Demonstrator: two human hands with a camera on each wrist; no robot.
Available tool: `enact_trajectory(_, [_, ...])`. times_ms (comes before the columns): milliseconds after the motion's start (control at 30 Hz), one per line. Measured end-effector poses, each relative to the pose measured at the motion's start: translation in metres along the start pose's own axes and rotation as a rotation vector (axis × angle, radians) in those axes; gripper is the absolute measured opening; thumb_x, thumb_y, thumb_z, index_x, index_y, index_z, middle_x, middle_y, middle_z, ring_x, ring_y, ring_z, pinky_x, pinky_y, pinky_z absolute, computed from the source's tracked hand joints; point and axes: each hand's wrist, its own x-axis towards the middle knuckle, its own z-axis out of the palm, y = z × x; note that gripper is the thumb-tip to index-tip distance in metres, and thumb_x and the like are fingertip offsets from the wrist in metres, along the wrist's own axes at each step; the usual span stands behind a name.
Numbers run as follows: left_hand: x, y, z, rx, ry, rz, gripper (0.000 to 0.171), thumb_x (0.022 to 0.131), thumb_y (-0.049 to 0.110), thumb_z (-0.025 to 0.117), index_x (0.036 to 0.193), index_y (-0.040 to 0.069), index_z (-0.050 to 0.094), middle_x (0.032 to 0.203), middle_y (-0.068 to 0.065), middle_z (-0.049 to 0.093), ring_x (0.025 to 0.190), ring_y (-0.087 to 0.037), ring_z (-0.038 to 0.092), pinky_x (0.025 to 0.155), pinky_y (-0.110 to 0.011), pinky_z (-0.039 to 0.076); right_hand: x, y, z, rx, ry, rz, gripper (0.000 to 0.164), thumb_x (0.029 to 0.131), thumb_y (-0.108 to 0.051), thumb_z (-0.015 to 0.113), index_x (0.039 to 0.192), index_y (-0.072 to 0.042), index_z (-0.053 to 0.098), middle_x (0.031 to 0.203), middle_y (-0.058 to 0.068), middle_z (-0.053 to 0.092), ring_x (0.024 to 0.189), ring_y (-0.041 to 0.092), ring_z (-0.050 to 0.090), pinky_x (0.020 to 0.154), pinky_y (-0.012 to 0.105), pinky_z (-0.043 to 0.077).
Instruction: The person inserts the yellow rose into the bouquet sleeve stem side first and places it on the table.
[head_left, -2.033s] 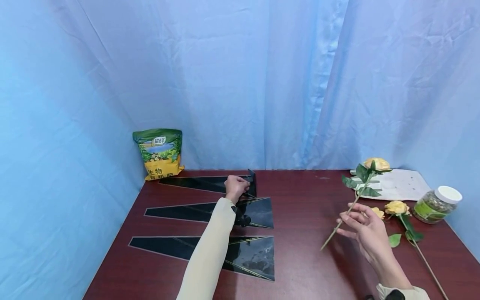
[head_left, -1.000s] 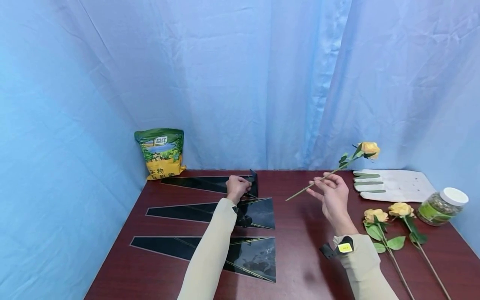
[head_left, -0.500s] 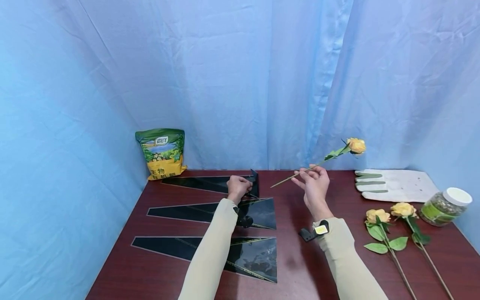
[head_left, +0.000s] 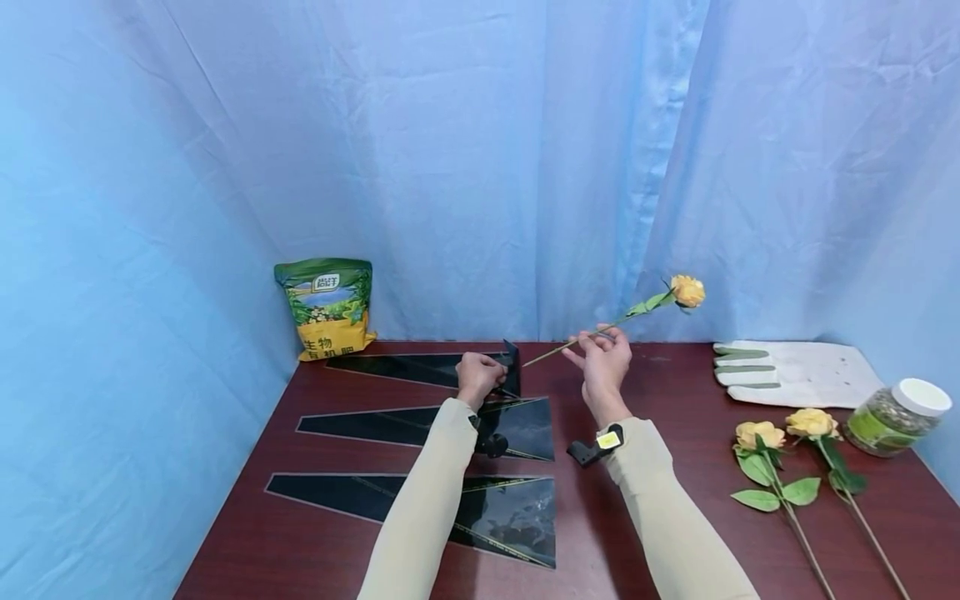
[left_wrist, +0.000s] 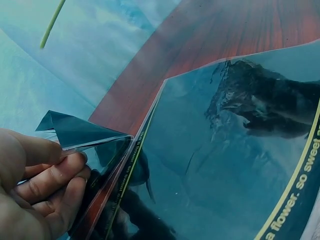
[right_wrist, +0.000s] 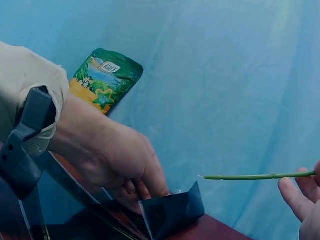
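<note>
My left hand (head_left: 480,377) pinches the raised mouth edge of the farthest black flower sleeve (head_left: 405,367), a tapered film bag lying flat. In the left wrist view that lifted film (left_wrist: 82,131) stands up from thumb and finger. Up in the air, my right hand (head_left: 604,367) holds a yellow rose (head_left: 687,292) by its thin green stem, bloom to the upper right. The bare stem end points left at the sleeve's mouth; the right wrist view has the stem (right_wrist: 250,177) just outside the opened film (right_wrist: 172,212).
Two more flower sleeves, a middle one (head_left: 525,425) and a front one (head_left: 510,521), lie nearer. A fertilizer bag (head_left: 330,308) stands back left. At right are two yellow roses (head_left: 759,436) (head_left: 813,423), a white glove (head_left: 817,373) and a lidded jar (head_left: 892,421). Blue curtains (head_left: 450,167) enclose the table.
My right hand has carried the rose leftward from above the right side, its stem end coming close to the far sleeve. The left hand keeps its pinch in the same place.
</note>
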Motion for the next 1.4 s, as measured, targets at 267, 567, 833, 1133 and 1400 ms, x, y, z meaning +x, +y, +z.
enact_trajectory(267, [-0.002,0.001,0.001,-0.025,-0.005,-0.013,0.018,0.095,0.008,0.066,0.087,0.002,0.081,0.09,-0.016,0.078,0.074,-0.025,0.072,0.078,-0.042,0.061,0.005,0.014,0.013,-0.036,0.0,-0.003,0.017,0.099,-0.004,0.057,0.105,-0.018,0.049,0.096,0.008,0.06,0.102,0.031,0.07,0.077,0.034,0.062])
enact_trajectory(567, [0.001,0.001,0.002,-0.011,0.009,-0.01,0.018,0.094,0.007,0.066,0.085,0.001,0.081,0.093,-0.015,0.078,0.068,-0.017,0.069,0.078,-0.042,0.061,0.006,0.021,0.025,-0.118,0.002,-0.023,0.015,0.1,-0.007,0.057,0.113,-0.011,0.051,0.105,0.015,0.062,0.094,0.019,0.072,0.083,0.035,0.061])
enact_trajectory(833, [0.0,-0.001,0.002,-0.017,0.015,-0.002,0.018,0.093,0.006,0.066,0.084,0.002,0.081,0.09,-0.014,0.078,0.066,-0.015,0.068,0.072,-0.034,0.06,0.005,0.025,0.029,-0.157,-0.019,-0.042,0.034,0.1,-0.006,0.055,0.131,0.004,0.047,0.104,0.013,0.063,0.1,0.026,0.072,0.084,0.034,0.061])
enact_trajectory(1133, [0.0,0.0,0.004,0.005,0.015,0.003,0.018,0.092,0.005,0.066,0.085,0.002,0.081,0.084,-0.015,0.077,0.069,-0.018,0.069,0.069,-0.033,0.058,0.004,0.027,0.031,-0.193,-0.072,-0.109,0.022,0.099,-0.006,0.058,0.119,-0.002,0.052,0.107,0.019,0.064,0.107,0.038,0.07,0.078,0.026,0.061])
enact_trajectory(1400, [0.0,0.0,0.002,-0.005,0.001,0.01,0.018,0.093,0.004,0.065,0.085,0.0,0.081,0.089,-0.015,0.078,0.074,-0.024,0.072,0.073,-0.037,0.059,0.008,0.033,0.023,-0.247,-0.051,-0.164,0.026,0.1,-0.007,0.057,0.123,0.003,0.051,0.112,0.025,0.064,0.104,0.034,0.071,0.082,0.031,0.061])
